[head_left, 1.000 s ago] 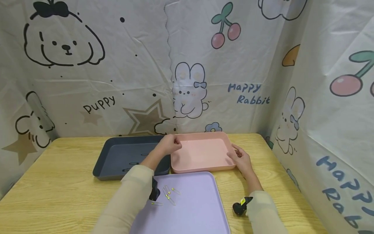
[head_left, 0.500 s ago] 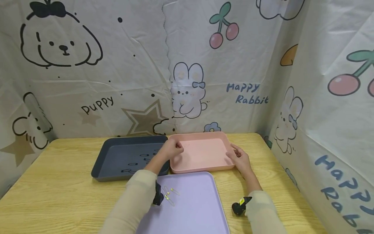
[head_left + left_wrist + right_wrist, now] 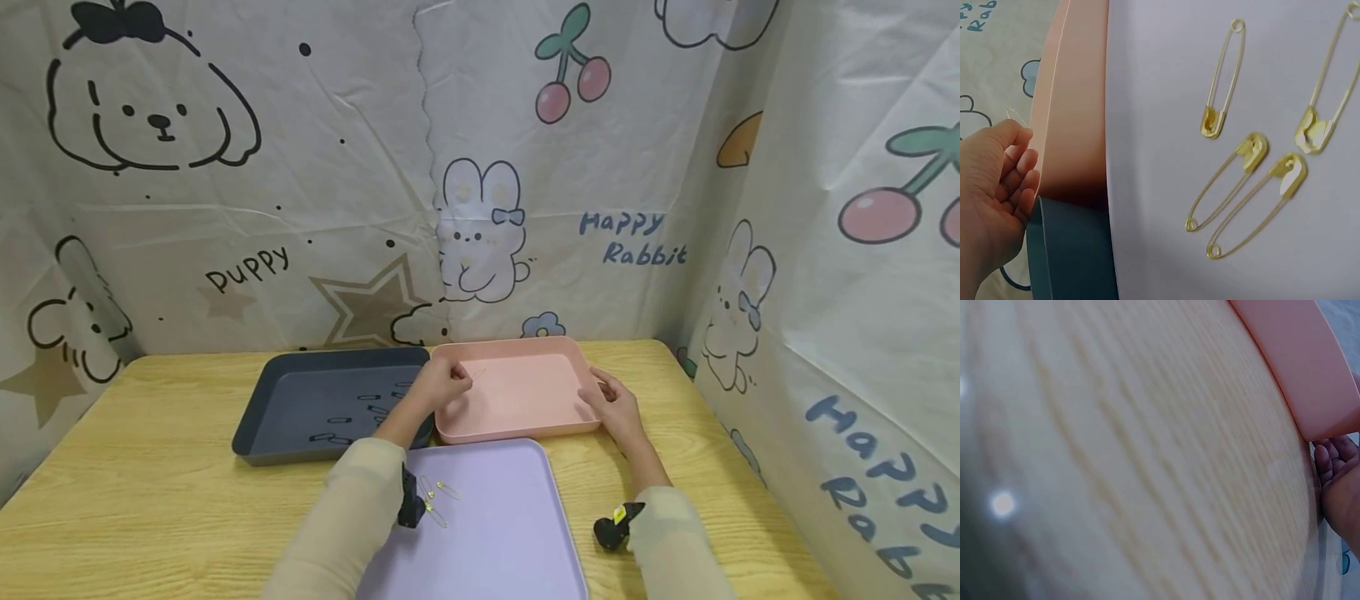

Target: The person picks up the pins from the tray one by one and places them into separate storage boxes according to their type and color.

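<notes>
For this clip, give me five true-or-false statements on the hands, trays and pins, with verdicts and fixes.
1. The left hand pinches a thin, pale metal pin by the shallow pink rectangular tray. True.
2. The right hand touches the rectangular slate-grey tray. False: it touches the pink tray's right edge.
3. Dark metal safety pins lie in the slate-grey tray. True.
4. The flat lavender rectangular tray stands behind the pink tray. False: it is nearer the person.
5. Gold metal safety pins lie on the lavender tray. True.
</notes>
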`<state>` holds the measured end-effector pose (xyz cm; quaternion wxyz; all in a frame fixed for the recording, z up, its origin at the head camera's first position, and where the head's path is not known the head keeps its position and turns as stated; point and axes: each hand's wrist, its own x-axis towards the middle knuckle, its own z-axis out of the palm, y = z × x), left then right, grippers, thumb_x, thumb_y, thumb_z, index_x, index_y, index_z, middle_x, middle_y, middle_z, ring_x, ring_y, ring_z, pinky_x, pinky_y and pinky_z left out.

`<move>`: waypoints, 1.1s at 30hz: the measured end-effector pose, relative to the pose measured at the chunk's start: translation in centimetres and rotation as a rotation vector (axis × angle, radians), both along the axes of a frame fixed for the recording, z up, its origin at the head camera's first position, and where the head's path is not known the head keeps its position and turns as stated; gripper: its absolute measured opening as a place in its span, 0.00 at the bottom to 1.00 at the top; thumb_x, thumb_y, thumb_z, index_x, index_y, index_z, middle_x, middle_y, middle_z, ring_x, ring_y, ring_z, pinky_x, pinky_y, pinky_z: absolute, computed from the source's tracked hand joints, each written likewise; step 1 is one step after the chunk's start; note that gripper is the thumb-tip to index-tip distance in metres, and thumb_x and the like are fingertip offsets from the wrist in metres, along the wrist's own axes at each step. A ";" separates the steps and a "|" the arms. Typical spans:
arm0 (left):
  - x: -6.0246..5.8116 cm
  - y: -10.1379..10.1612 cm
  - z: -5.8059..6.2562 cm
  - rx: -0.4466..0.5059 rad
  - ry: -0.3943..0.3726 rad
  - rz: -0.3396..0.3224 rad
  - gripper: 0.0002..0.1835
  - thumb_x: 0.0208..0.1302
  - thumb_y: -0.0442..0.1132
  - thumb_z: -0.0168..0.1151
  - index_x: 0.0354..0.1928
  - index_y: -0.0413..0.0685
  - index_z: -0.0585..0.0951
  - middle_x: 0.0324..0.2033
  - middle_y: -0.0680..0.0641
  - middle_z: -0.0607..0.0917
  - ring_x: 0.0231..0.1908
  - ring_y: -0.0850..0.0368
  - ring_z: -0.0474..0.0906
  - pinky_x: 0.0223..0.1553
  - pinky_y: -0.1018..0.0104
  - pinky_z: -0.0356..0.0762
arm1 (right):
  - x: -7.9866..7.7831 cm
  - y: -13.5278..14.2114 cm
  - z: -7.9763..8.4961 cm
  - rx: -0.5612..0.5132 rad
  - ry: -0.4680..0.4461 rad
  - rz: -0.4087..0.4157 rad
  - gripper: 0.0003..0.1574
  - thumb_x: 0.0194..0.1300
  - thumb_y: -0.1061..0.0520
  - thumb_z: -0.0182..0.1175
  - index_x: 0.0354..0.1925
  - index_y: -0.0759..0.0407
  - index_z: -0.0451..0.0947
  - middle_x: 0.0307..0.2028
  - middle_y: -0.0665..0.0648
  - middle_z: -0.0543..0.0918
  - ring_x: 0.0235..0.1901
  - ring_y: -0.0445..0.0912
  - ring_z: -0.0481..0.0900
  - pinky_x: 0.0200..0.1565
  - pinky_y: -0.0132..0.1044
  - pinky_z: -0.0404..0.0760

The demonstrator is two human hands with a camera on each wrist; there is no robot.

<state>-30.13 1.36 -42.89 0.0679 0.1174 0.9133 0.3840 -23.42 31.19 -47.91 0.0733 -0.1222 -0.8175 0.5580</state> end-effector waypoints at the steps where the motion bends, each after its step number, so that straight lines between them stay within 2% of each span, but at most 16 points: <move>1: 0.0 0.0 0.0 0.005 -0.003 0.006 0.04 0.57 0.37 0.60 0.27 0.44 0.80 0.24 0.49 0.78 0.24 0.57 0.71 0.24 0.71 0.67 | 0.0 0.0 0.0 -0.001 0.001 0.000 0.37 0.62 0.47 0.59 0.67 0.49 0.62 0.61 0.61 0.70 0.60 0.50 0.68 0.47 0.24 0.69; 8: 0.1 0.1 -0.1 0.025 0.007 0.012 0.05 0.56 0.37 0.61 0.27 0.44 0.80 0.23 0.50 0.77 0.24 0.58 0.70 0.24 0.71 0.66 | 0.0 0.1 -0.1 0.003 0.010 0.002 0.37 0.62 0.47 0.60 0.67 0.50 0.62 0.61 0.62 0.70 0.59 0.51 0.68 0.46 0.24 0.69; 18: 0.1 0.1 -0.2 0.030 -0.041 0.023 0.05 0.58 0.38 0.60 0.27 0.46 0.79 0.24 0.50 0.76 0.26 0.57 0.71 0.25 0.70 0.66 | 0.1 -0.1 0.2 -0.005 0.010 -0.008 0.37 0.62 0.49 0.60 0.67 0.51 0.62 0.60 0.62 0.70 0.58 0.50 0.68 0.44 0.21 0.69; 21: 0.1 0.1 -0.1 0.024 -0.040 0.021 0.05 0.58 0.39 0.60 0.28 0.46 0.79 0.24 0.49 0.77 0.26 0.57 0.71 0.26 0.70 0.67 | 0.1 -0.2 0.2 -0.005 0.003 -0.007 0.37 0.63 0.48 0.59 0.67 0.51 0.62 0.61 0.62 0.70 0.59 0.51 0.68 0.46 0.24 0.70; 26: 0.1 -0.1 0.1 0.036 -0.015 -0.019 0.05 0.58 0.39 0.61 0.29 0.44 0.79 0.24 0.50 0.76 0.26 0.58 0.70 0.26 0.71 0.66 | 0.0 -0.2 0.1 -0.012 -0.008 -0.007 0.37 0.62 0.48 0.60 0.67 0.49 0.62 0.61 0.61 0.69 0.59 0.50 0.67 0.50 0.30 0.71; 33: 0.3 -0.4 0.5 0.089 0.010 -0.096 0.06 0.58 0.38 0.63 0.34 0.42 0.80 0.27 0.48 0.76 0.28 0.56 0.70 0.27 0.71 0.66 | 0.1 -0.1 0.1 -0.010 -0.007 -0.007 0.37 0.63 0.48 0.59 0.67 0.50 0.62 0.61 0.61 0.70 0.59 0.50 0.67 0.48 0.26 0.69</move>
